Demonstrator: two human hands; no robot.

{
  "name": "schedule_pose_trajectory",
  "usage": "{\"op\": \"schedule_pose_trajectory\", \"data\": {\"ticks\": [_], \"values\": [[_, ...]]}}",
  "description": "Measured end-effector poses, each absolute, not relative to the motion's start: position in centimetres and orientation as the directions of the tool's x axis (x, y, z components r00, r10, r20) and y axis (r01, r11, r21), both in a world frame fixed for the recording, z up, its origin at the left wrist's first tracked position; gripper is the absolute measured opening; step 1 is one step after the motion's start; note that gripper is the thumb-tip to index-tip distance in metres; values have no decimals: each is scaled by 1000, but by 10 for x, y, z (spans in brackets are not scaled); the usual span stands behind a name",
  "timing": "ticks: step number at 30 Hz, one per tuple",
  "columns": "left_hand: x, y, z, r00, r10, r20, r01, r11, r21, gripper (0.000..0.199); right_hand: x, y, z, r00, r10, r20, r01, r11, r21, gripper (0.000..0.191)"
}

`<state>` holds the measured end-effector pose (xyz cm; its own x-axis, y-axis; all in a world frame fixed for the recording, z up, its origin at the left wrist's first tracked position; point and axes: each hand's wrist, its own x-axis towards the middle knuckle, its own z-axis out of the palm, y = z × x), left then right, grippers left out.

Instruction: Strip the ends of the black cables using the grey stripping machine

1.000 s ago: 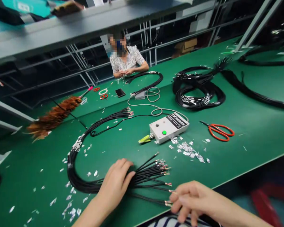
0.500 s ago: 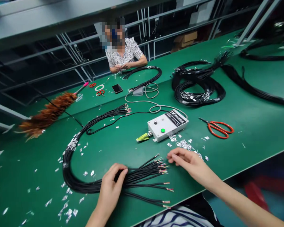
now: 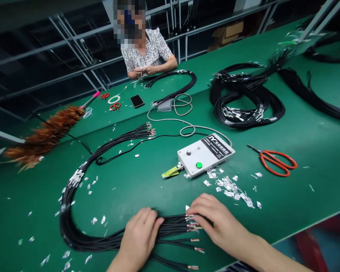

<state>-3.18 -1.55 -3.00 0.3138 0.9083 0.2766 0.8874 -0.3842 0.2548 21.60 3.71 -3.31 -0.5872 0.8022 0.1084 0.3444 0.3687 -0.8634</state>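
Note:
A bundle of black cables (image 3: 172,226) curves over the green table, its stripped ends showing red, white and copper wires. My left hand (image 3: 141,236) is wrapped over the bundle a little behind these ends, pressing it to the table. At the tips, my right hand (image 3: 218,221) has its thumb and fingers closed around the wire ends of the uppermost cables; the fingers partly hide which ones. A white control box (image 3: 205,155) with a green button and a yellow-green clip (image 3: 170,172) lies beyond the hands.
Orange-handled scissors (image 3: 279,162) lie at the right, near foil scraps (image 3: 232,189). Coiled black cables (image 3: 246,102) sit behind them. A feather duster (image 3: 48,132) is at the left, a phone (image 3: 137,101) farther back. Across the table sits a person (image 3: 146,53) handling cables.
My right hand has moved down and left onto the cable ends, its fingers closing there. My left hand stays on the bundle. The view has shifted slightly.

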Motion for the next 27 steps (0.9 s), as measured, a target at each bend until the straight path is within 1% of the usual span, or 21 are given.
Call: {"op": "schedule_pose_trajectory", "data": {"ticks": [3,5,8,10,11,13,15,16,19,21,22,24,25,26,27], "values": [[-55,-12,-30,312,905,291,877,-392,279,23,201,33,-37,-649,751,121,315,410,-856,25],[-66,-8,-27,270,921,280,879,-355,319,21,192,32,-38,-655,747,113,320,410,-854,26],[-63,-1,-19,208,950,231,881,-285,377,20,188,32,-39,-631,772,82,322,356,-877,37],[-50,2,-13,215,958,190,869,-276,410,15,189,33,-39,-606,793,64,317,314,-895,43],[-42,3,-9,239,957,167,854,-289,432,13,190,34,-39,-596,801,63,314,304,-899,42],[-27,7,-3,308,944,119,810,-325,488,11,190,34,-37,-592,802,80,303,313,-900,32],[-16,11,1,359,930,84,755,-342,560,16,189,33,-35,-596,795,113,287,342,-895,24],[-13,13,2,360,930,73,725,-328,606,18,188,33,-34,-600,790,125,284,356,-890,22],[-10,18,1,270,963,19,633,-192,750,21,186,31,-31,-630,770,102,316,374,-872,24],[-12,17,0,218,975,-37,597,-104,795,20,187,31,-28,-667,743,47,350,368,-862,24],[-14,16,0,218,974,-64,605,-83,792,20,189,31,-26,-686,727,26,355,366,-860,24],[-24,8,0,276,956,-104,664,-111,740,19,194,33,-24,-702,711,35,331,369,-869,21],[-32,2,0,319,941,-116,704,-153,693,27,196,35,-23,-698,714,49,314,367,-876,21],[-42,-4,-1,359,926,-119,744,-207,635,42,199,36,-23,-687,724,64,298,361,-883,21],[-54,-12,-2,386,916,-111,782,-261,566,63,201,37,-23,-672,736,76,288,354,-890,21]]}}
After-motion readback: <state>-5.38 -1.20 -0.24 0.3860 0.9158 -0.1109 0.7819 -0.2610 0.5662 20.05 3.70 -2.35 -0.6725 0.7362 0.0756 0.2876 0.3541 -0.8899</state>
